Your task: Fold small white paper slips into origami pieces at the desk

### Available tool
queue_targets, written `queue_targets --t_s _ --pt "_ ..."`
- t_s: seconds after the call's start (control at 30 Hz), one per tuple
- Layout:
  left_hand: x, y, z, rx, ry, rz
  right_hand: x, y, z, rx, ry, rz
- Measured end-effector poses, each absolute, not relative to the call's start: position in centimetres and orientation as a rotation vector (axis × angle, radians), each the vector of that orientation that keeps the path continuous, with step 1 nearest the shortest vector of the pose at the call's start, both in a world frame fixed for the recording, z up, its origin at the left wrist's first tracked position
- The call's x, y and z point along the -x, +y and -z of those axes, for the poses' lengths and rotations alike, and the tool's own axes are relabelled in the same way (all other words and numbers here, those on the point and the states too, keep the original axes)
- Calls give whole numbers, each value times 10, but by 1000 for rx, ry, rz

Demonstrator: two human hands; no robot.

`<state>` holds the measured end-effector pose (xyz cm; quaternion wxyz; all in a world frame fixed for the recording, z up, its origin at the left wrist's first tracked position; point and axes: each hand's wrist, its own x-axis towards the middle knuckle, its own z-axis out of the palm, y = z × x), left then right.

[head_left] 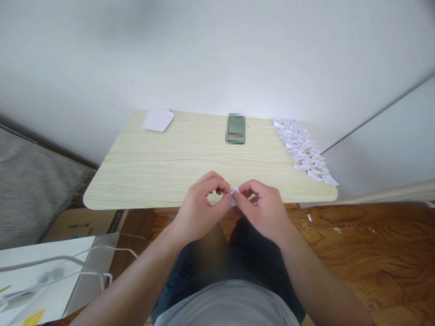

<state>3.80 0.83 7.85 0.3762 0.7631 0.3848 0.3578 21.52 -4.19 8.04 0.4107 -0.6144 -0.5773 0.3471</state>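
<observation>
A small folded piece of white paper is pinched between my two hands, just over the table's front edge. My left hand grips its left side between thumb and fingers. On the opposite side, my right hand pinches it with the thumb across the front. The fingertips hide much of its shape. Many small folded white paper pieces lie in overlapping rows along the table's right side. A stack of white paper sheets rests at the back left corner.
The pale wood-grain table stands against a white wall. A blurred-out green item lies near its back edge. At lower left are a cardboard box, a white surface and white cables. Paper scraps dot the wooden floor.
</observation>
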Motion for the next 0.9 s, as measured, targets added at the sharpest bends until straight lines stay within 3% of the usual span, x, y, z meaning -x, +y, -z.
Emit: queue_targets --t_s 0.23,0.5,0.9 --pt "-38 9 -76 -1925 960 -876 -216 -42 -77 1589 -1458 -845" --pt "-32 10 -74 -1849 983 -912 -221 -41 -74 1338 -1222 -1212" --pt "-30 5 -77 -1840 964 -758 -223 -46 -74 1247 -1206 -1223"
